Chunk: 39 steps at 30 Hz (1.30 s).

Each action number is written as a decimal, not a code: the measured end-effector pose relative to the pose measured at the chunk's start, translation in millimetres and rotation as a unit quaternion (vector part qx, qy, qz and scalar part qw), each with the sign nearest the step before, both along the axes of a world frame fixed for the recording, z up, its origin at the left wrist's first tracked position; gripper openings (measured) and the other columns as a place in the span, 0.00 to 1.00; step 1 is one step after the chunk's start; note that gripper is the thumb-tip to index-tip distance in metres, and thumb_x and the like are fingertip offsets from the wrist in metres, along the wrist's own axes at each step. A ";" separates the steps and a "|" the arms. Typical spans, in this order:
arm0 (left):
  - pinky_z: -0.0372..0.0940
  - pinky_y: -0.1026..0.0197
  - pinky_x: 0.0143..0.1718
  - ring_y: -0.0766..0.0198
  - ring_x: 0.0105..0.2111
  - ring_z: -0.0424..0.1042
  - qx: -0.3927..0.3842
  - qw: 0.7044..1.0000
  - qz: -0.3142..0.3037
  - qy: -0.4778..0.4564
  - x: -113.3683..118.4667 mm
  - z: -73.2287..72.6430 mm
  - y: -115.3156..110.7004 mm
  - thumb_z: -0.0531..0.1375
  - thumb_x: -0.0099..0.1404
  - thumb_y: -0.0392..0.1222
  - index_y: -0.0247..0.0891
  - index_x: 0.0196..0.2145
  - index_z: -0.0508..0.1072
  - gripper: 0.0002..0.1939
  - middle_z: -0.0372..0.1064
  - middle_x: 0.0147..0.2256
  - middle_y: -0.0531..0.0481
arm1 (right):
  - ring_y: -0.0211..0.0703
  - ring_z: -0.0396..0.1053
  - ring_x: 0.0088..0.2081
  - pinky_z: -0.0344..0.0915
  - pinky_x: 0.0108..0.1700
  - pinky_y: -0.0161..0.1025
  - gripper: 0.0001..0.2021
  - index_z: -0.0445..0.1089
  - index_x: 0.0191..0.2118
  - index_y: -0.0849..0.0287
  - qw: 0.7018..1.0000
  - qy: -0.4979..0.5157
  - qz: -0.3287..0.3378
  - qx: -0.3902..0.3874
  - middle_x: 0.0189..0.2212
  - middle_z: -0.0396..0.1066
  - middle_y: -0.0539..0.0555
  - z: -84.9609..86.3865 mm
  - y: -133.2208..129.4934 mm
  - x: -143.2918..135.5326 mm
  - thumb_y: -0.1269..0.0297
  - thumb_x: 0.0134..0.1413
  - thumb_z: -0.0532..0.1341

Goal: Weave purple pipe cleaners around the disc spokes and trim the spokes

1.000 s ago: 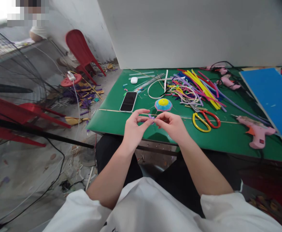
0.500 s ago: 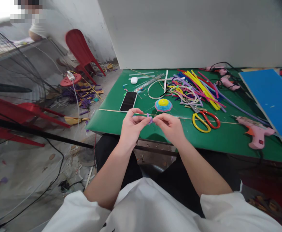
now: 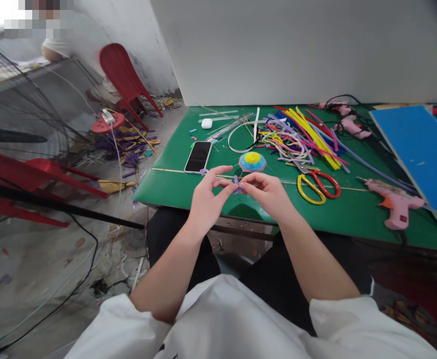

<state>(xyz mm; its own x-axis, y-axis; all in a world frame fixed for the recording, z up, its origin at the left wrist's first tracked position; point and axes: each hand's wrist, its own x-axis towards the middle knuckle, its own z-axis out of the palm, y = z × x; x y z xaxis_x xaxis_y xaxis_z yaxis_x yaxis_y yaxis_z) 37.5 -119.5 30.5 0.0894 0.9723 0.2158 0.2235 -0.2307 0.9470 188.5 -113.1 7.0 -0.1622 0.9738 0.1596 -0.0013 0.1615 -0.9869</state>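
Note:
A short, bent piece of purple pipe cleaner is pinched between both hands, low over the table's near edge. My left hand grips it with thumb and fingertips, while its index finger stretches out above. On the other side my right hand holds the same piece in a closed pinch. Just beyond the fingers sits a small yellow and blue paper umbrella with a pink rim. Another purple bit shows behind my left hand, beside the phone.
Scissors with yellow and red handles lie right of my hands, near a pink glue gun. Coloured pipe cleaners are heaped behind. A blue board lies at right, a white earbud case at back left. One person sits far left.
My left index finger has stretched out further to the right. Both hands and the purple piece have shifted slightly right. A purple bit beside the phone now shows.

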 end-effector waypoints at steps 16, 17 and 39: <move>0.61 0.62 0.38 0.64 0.32 0.71 0.057 0.993 0.053 0.088 3.2 1.3 -5.3 0.62 0.52 0.39 0.42 0.37 0.65 0.13 0.70 0.27 0.56 | 0.36 0.67 0.29 0.66 0.35 0.37 0.08 0.70 0.29 0.58 0.997 0.063 0.010 -0.033 0.25 0.70 0.49 -3.8 2.4 -1.4 0.60 0.46 0.61; 0.62 0.62 0.38 0.65 0.32 0.72 0.058 0.993 0.056 0.084 3.1 1.3 -4.2 0.62 0.52 0.39 0.42 0.38 0.66 0.14 0.70 0.28 0.55 | 0.36 0.68 0.29 0.66 0.36 0.38 0.08 0.71 0.29 0.58 0.996 0.080 0.008 -0.040 0.25 0.71 0.49 -4.5 3.0 -1.0 0.60 0.45 0.62; 0.64 0.65 0.35 0.68 0.30 0.70 0.052 0.986 0.110 -0.114 15.2 -20.1 2.4 0.63 0.52 0.39 0.40 0.38 0.62 0.16 0.67 0.26 0.56 | 0.34 0.66 0.28 0.66 0.34 0.36 0.05 0.66 0.28 0.59 0.987 0.126 -0.100 -0.016 0.24 0.67 0.48 -10.5 -6.6 -28.6 0.63 0.48 0.59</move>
<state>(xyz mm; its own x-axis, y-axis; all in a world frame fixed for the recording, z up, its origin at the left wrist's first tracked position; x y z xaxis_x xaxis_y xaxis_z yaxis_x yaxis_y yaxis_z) 52.6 -117.2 10.5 -0.1829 0.9345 0.3055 0.0623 -0.2991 0.9522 159.9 -119.7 -3.5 0.0751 0.9875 0.1385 -0.2176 0.1518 -0.9642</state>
